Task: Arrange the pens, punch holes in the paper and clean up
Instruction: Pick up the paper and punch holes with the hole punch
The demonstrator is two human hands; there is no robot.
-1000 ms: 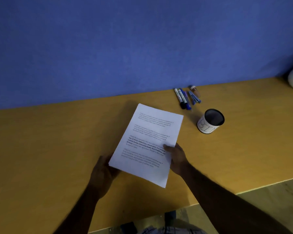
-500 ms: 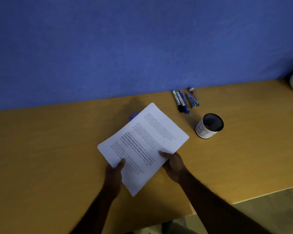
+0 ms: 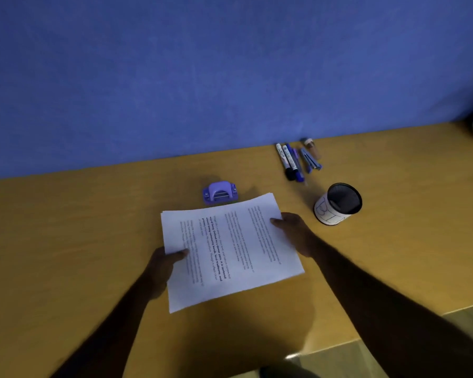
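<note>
Paper stack [image 3: 230, 249]: printed sheets, turned sideways to us, low over the tabletop [image 3: 66, 241], far edge just short of the hole punch [image 3: 220, 192]. Left hand [image 3: 161, 266] pinches the left edge, thumb on top. Right hand [image 3: 295, 233] pinches the right edge the same way. We cannot tell whether the stack rests on the wood.

Hole punch: small, purple, between the stack and the blue wall.

Risks, as we judge them:
1. Sheets look slightly fanned at the far corners. Fed so, the holes would not line up through the stack.
2. Stack lies a little skewed to the punch. Entering at that angle would set the holes crooked.
3. Punch looks light. A push from the paper could slide it toward the wall.
4. Right forearm passes near the pen cup [image 3: 339, 204]. An outward sweep could tip it.

Containers:
1. Pen cup: black mesh, white paper wrap with handwritten marks, upright, right of the stack. We see no pens in it, though its bottom is too dark to be sure.
2. Pens [image 3: 292, 162]: loose, side by side on the tabletop by the wall, behind the cup, in no container.
</note>
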